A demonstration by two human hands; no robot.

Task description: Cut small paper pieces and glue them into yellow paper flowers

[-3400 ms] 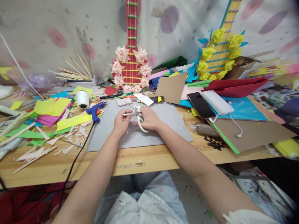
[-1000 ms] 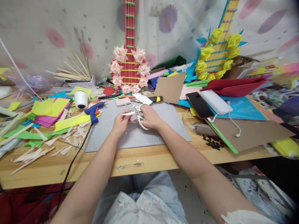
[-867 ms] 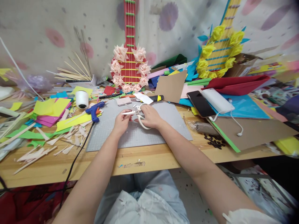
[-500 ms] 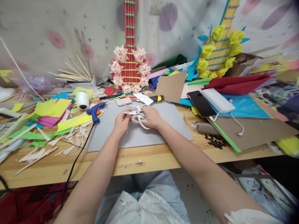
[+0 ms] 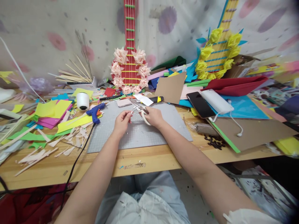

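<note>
The small pale paper scrap (image 5: pixel 130 113) sits pinched between thumb and fingertips of the left hand (image 5: pixel 121 123), held just above the far middle of the grey cutting mat (image 5: pixel 163 130). Just to its right over the mat, the right hand (image 5: pixel 153 116) is closed through the white handles of the scissors (image 5: pixel 141 110), whose blades point toward the mat's far-left corner and look nearly shut. This reads as a trimming step between snips; another cut would call for parting the blades and feeding the scrap's edge squarely between them. Off the mat's left edge lie a blue glue gun (image 5: pixel 94 111) and paper offcuts (image 5: pixel 44 149); beyond its far edge stands a red paper guitar (image 5: pixel 129 67).
</note>
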